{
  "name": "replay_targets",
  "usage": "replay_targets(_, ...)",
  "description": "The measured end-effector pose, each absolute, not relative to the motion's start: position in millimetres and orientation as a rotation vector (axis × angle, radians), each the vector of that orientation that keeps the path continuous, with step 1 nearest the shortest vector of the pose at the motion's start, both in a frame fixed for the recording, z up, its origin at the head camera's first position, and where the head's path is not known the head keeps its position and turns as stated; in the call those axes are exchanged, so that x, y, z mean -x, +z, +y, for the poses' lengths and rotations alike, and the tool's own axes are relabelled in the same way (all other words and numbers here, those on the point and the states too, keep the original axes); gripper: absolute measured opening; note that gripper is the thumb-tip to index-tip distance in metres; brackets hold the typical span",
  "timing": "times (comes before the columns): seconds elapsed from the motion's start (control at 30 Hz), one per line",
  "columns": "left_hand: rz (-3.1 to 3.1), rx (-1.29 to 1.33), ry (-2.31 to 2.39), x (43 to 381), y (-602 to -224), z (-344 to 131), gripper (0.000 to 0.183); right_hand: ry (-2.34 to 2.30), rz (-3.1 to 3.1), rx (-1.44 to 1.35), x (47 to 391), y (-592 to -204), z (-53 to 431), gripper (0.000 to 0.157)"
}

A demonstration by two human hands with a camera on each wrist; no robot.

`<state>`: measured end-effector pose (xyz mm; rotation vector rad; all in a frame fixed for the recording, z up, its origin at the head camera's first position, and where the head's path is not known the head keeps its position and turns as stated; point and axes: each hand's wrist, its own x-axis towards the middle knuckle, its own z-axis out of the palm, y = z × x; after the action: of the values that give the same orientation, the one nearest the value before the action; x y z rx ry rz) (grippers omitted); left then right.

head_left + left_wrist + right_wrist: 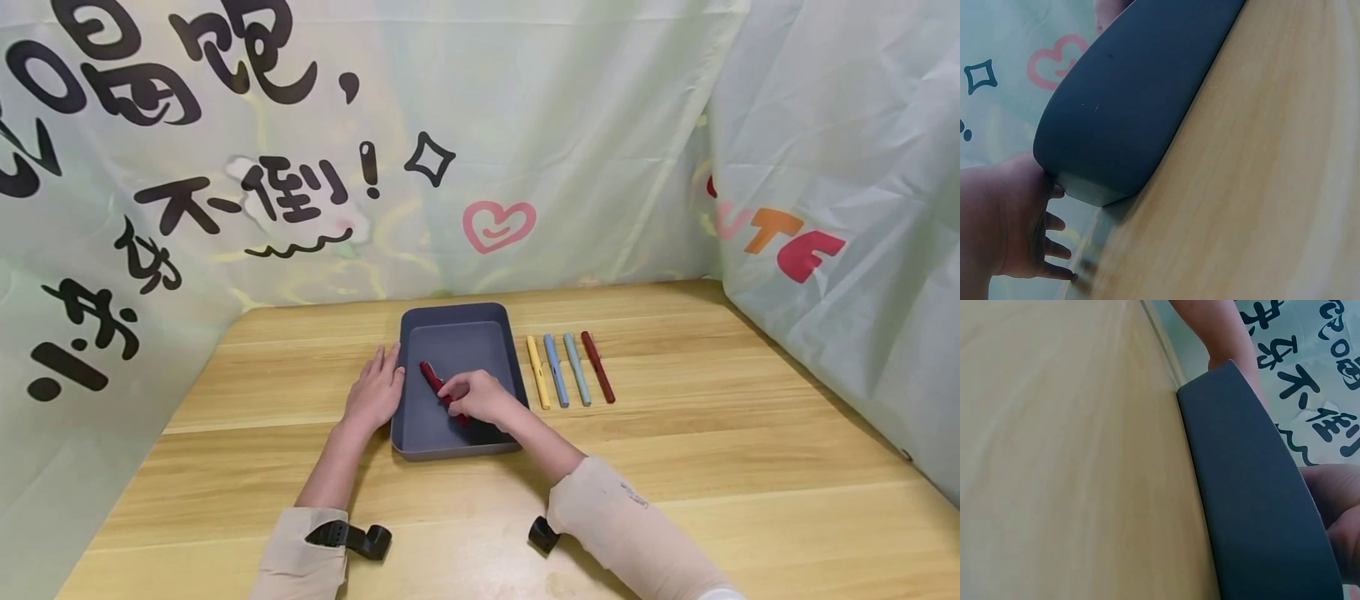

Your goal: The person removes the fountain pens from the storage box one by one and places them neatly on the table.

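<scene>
A dark grey rectangular tray lies on the table, and a dark red pen slants across its floor. My right hand reaches over the tray's right side and pinches this pen near its middle. Fingers spread and fairly straight, my left hand rests against the tray's left wall. The left wrist view shows the left hand at the tray's corner. In the right wrist view, the tray wall hides most of the right hand and the whole pen.
Right of the tray, a yellow pen, a blue pen, a light teal pen and another dark red pen lie side by side on the wooden table. Printed cloth hangs behind and at the sides.
</scene>
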<state>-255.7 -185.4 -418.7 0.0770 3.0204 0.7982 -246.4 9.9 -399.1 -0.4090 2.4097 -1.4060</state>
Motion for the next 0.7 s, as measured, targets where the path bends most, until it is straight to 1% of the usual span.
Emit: replay_targets(0.7, 3.031, -0.107, 0.797, 254.5, -419.2, -185.4, 0.052, -1.589, 2.33, 0.373, 240.9, -381.9, 47.7, 0.026)
